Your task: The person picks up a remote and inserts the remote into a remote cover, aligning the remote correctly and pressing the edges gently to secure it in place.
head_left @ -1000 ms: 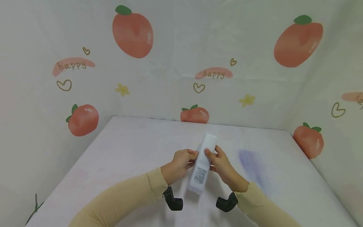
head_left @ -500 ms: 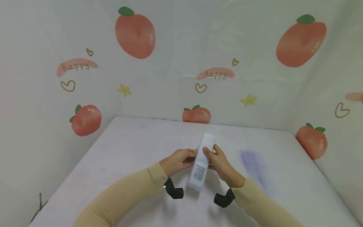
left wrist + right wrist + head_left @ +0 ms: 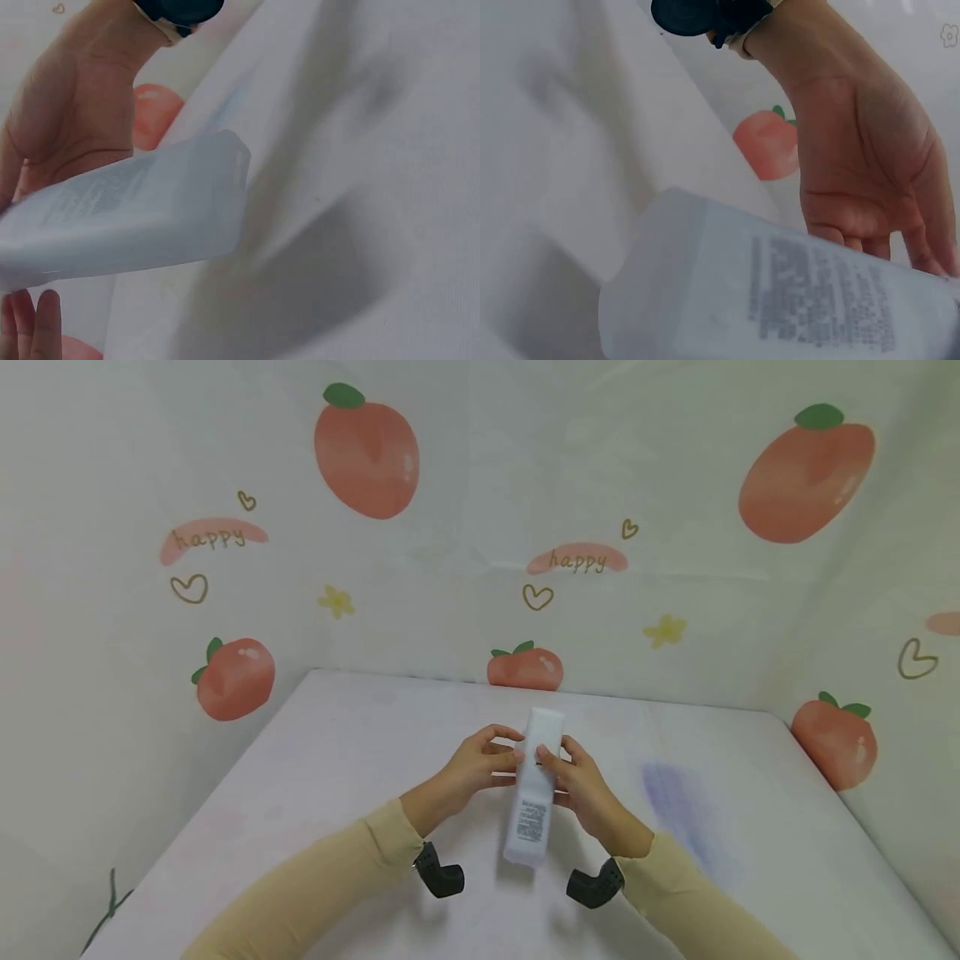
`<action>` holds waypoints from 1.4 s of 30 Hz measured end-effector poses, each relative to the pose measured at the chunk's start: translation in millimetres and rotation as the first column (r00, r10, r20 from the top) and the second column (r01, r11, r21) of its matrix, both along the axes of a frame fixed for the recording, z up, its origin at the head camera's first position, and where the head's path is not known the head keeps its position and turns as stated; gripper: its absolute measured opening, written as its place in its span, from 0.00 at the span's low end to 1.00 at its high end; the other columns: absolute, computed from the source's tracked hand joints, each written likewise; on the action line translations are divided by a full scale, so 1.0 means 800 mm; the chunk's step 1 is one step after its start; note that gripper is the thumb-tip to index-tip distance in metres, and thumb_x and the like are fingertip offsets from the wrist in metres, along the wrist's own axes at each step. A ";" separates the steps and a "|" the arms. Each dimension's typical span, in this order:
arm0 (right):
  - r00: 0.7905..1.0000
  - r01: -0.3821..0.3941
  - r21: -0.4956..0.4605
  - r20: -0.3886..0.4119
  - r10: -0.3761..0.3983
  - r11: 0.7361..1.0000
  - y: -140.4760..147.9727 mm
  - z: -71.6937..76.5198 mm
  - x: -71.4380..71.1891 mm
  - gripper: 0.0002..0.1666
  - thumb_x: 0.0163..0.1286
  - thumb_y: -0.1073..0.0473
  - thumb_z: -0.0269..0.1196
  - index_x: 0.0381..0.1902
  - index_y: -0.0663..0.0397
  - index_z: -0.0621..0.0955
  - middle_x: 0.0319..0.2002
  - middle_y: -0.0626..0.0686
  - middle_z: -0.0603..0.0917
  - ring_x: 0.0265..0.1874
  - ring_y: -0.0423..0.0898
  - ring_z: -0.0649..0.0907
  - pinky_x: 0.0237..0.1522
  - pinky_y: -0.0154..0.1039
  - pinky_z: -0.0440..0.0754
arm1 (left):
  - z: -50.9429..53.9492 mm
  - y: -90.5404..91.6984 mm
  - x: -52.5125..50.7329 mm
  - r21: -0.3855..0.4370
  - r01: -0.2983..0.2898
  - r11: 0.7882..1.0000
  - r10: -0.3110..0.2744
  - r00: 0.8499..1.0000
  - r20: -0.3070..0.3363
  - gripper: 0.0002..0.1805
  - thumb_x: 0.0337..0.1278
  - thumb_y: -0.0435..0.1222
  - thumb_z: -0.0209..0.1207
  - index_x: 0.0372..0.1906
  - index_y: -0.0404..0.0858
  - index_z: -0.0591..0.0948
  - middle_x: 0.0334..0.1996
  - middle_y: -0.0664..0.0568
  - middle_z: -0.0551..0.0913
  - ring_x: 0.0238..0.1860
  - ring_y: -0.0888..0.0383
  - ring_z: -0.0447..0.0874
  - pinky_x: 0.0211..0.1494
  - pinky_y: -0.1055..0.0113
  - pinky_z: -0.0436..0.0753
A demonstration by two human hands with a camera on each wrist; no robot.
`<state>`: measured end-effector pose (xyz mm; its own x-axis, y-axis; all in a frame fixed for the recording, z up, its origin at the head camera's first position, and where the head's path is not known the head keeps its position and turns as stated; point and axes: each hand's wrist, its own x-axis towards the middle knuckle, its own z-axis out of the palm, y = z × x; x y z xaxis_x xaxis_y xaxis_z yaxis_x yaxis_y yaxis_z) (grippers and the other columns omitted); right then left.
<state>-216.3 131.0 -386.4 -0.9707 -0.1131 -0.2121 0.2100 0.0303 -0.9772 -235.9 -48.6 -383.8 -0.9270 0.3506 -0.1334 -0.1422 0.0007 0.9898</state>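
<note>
A white bottle [image 3: 532, 822] with small grey printing on its lower front is held up at an angle over the table. My right hand [image 3: 592, 793] grips its right side, thumb across the front and fingers behind. On the other side, my left hand [image 3: 468, 767] has its fingers spread and loosely bent, the tips at the bottle's edge. In the left wrist view, fingertips [image 3: 48, 322] lie under the near side of the bottle [image 3: 150, 217]. The right wrist view shows the printed face of the bottle [image 3: 817, 300] close up; the fingers beyond it are partly hidden.
The white table [image 3: 375, 735] has a faint purple patch [image 3: 678, 806] to the right. Behind it hangs a white cloth [image 3: 465, 527] printed with red fruits and hearts. A black wrist mount [image 3: 438, 870] sticks out below each hand.
My left hand has loosened from a pinch, its fingers spreading and shifting up along the bottle's edge. The bottle has turned slightly towards upright in the view. The right hand keeps its hold.
</note>
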 end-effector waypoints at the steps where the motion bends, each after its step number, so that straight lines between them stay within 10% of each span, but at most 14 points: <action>1: 1.000 -0.005 -0.005 -0.002 0.005 1.000 0.000 0.000 0.001 0.27 0.73 0.48 0.57 0.63 0.52 0.66 0.49 0.56 0.80 0.40 0.47 0.84 0.45 0.46 0.82 | 0.000 0.000 0.000 -0.011 0.013 1.000 -0.013 1.000 -0.004 0.18 0.63 0.34 0.60 0.56 0.36 0.73 0.45 0.43 0.78 0.43 0.54 0.83 0.53 0.54 0.83; 17: 0.998 -0.069 0.035 0.009 0.069 0.997 0.002 0.000 0.016 0.31 0.71 0.49 0.59 0.67 0.51 0.65 0.50 0.58 0.82 0.42 0.48 0.84 0.44 0.45 0.82 | -0.011 0.009 0.007 -0.183 0.114 0.976 -0.123 0.992 -0.040 0.26 0.54 0.34 0.67 0.59 0.37 0.76 0.39 0.47 0.77 0.41 0.57 0.80 0.46 0.60 0.85; 29: 0.998 -0.034 -0.052 0.051 0.037 0.998 0.014 -0.002 0.019 0.38 0.72 0.47 0.58 0.70 0.59 0.58 0.60 0.63 0.73 0.52 0.53 0.81 0.53 0.49 0.81 | -0.017 0.013 0.013 0.056 -0.020 0.998 0.016 0.997 0.080 0.29 0.58 0.35 0.65 0.64 0.35 0.72 0.51 0.41 0.82 0.47 0.53 0.83 0.57 0.55 0.80; 37: 0.998 0.004 -0.196 0.058 0.008 0.981 0.013 -0.012 0.025 0.05 0.72 0.57 0.59 0.41 0.50 0.80 0.37 0.43 0.83 0.39 0.41 0.83 0.43 0.37 0.82 | -0.011 0.010 0.007 0.051 -0.021 0.998 0.017 0.996 0.082 0.29 0.60 0.39 0.63 0.65 0.35 0.71 0.52 0.43 0.82 0.45 0.55 0.84 0.57 0.57 0.80; 42: 0.987 0.160 -0.223 0.052 -0.152 0.962 -0.003 -0.017 0.026 0.10 0.71 0.59 0.59 0.27 0.45 0.79 0.30 0.42 0.81 0.33 0.39 0.82 0.36 0.34 0.78 | -0.008 0.011 0.006 -0.004 -0.007 1.000 0.008 1.000 0.031 0.30 0.61 0.40 0.63 0.66 0.35 0.70 0.52 0.42 0.82 0.45 0.53 0.84 0.53 0.56 0.82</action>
<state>-195.6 128.9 -399.7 -0.9727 -0.0095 -0.2318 0.2279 -0.2264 -0.9470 -230.9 -39.5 -390.1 -0.9251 0.3431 -0.1630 -0.1724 0.0030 0.9850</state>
